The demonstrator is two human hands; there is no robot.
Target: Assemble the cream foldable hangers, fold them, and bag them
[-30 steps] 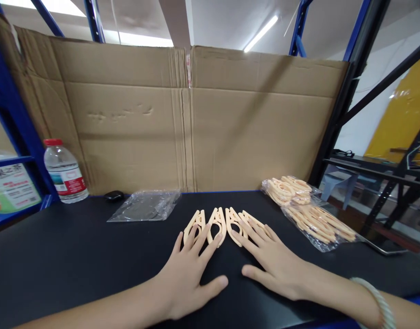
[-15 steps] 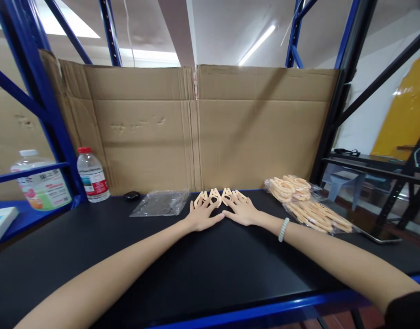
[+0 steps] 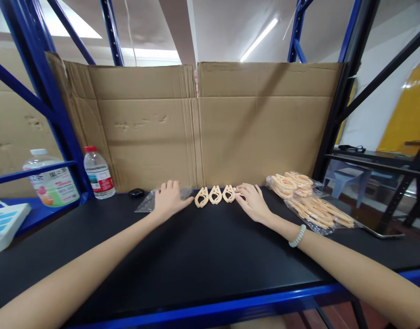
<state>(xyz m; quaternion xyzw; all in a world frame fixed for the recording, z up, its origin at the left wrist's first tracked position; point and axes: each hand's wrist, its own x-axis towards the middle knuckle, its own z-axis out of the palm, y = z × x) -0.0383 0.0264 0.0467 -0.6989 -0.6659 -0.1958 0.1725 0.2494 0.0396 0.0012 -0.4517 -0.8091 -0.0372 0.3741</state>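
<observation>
The bench (image 3: 210, 256) top is matt black and smooth. The clips (image 3: 215, 195) are glossy peach plastic. The bag (image 3: 146, 203) is clear, shiny, crinkled film. The cardboard (image 3: 257, 123) is dull brown, creased. The frame (image 3: 24, 82) is painted blue metal.

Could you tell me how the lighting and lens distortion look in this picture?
Head view: ceiling tube light glares bright; wide lens bows the blue rack posts and stretches both forearms; left hand, right hand and the peach clips stay sharp.

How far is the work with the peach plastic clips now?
Three clips lie in a row by the cardboard wall. The right hand covers a fourth; the left hand rests on the clear bag. Many clips remain in the bag at right.
</observation>
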